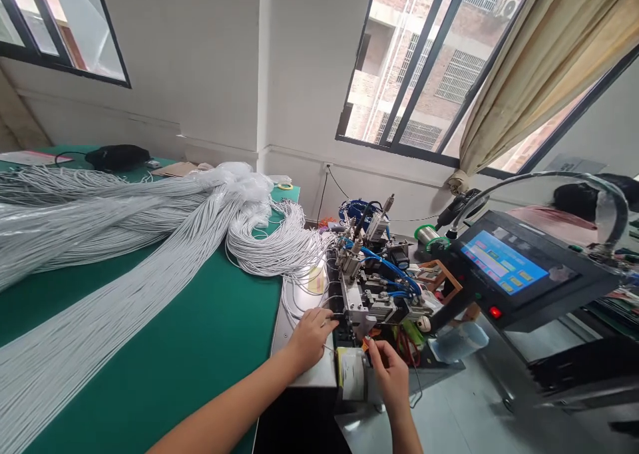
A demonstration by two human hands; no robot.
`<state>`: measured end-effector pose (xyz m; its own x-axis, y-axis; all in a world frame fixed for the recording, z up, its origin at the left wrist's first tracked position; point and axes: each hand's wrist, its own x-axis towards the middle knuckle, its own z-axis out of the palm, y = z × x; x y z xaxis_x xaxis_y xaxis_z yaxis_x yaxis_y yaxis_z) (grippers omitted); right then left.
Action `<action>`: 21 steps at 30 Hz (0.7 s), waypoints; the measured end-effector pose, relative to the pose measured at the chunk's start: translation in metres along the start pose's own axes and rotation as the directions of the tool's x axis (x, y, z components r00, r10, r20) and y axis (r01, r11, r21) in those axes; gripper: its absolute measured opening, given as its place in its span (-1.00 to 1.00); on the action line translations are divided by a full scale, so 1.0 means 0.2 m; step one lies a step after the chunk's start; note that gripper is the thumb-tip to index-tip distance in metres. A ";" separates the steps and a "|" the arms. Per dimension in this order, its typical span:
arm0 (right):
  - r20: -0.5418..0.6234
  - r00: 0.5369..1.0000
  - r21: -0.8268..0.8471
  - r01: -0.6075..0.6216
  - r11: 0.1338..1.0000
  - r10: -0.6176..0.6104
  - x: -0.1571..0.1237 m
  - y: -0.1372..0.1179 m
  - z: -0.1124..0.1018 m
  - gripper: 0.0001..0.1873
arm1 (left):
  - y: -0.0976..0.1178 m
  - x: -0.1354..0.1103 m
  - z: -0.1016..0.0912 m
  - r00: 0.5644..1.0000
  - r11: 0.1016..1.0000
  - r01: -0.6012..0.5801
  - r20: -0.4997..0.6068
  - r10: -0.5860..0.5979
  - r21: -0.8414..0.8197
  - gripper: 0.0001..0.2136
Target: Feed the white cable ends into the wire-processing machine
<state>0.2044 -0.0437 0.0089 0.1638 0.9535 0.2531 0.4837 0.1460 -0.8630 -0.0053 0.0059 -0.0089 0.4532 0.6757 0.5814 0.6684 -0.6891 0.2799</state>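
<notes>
My left hand [309,337] rests on the metal plate [295,307] at the front of a small benchtop machine [372,287] with blue air hoses. Its fingers are curled and pinch a thin white wire at the machine's jaw. My right hand [388,373] hovers just below the machine's front, fingers pinched on a small orange-tipped piece that I cannot make out. Loose white wires [279,244] lie coiled just behind the plate.
Long bundles of white wire [100,261] stretch across the green table [210,347]. A control box with a lit touchscreen [504,264] and red button stands right of the machine. A solder spool [429,235], a plastic cup [459,341] and another person's head at far right.
</notes>
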 end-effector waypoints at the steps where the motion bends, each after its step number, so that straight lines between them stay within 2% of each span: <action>1: 0.032 0.999 -0.011 0.042 0.999 -0.041 -0.02 -0.04 0.00 -0.65 | 0.00 0.00 0.00 1.000 1.000 -0.012 -0.009 0.012 -0.012 -0.57; 4: 0.144 0.977 -0.043 0.165 0.985 -0.157 -0.07 -0.13 0.03 -0.76 | 0.00 -0.01 -0.01 0.999 0.997 -0.050 0.011 0.050 -0.052 -0.67; 8: 0.333 0.895 -0.100 0.345 0.933 -0.295 -0.11 -0.20 0.11 -0.65 | 0.01 -0.01 -0.02 0.995 0.995 -0.076 0.064 0.081 -0.071 -0.78; 10: 0.374 0.869 -0.139 0.397 0.907 -0.323 -0.11 -0.21 0.14 -0.71 | 0.01 -0.01 -0.03 0.991 0.995 -0.072 0.105 0.079 -0.061 -0.83; 12: 0.375 0.866 -0.181 0.418 0.890 -0.330 -0.10 -0.22 0.18 -0.79 | 0.01 -0.02 -0.03 0.986 0.996 -0.074 0.147 0.081 -0.054 -0.86; 15: 0.347 0.878 -0.212 0.416 0.884 -0.329 -0.09 -0.21 0.21 -0.81 | 0.01 -0.01 -0.03 0.981 0.995 -0.076 0.172 0.087 -0.068 -0.87; 18: 0.284 0.909 -0.193 0.365 0.911 -0.304 -0.08 -0.20 0.21 -0.81 | 0.01 -0.01 -0.02 0.989 0.994 -0.080 0.121 0.090 -0.079 -0.79; 21: 0.159 0.958 -0.143 0.260 0.955 -0.237 -0.05 -0.20 0.18 -0.79 | 0.01 0.00 -0.03 0.994 0.993 -0.103 0.031 0.105 -0.061 -0.72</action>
<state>0.1533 -0.0501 0.0247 -0.0947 0.9212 0.3773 0.6272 0.3496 -0.6960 -0.0074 0.0034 -0.0047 0.5389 0.6073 0.5838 0.5807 -0.7698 0.2648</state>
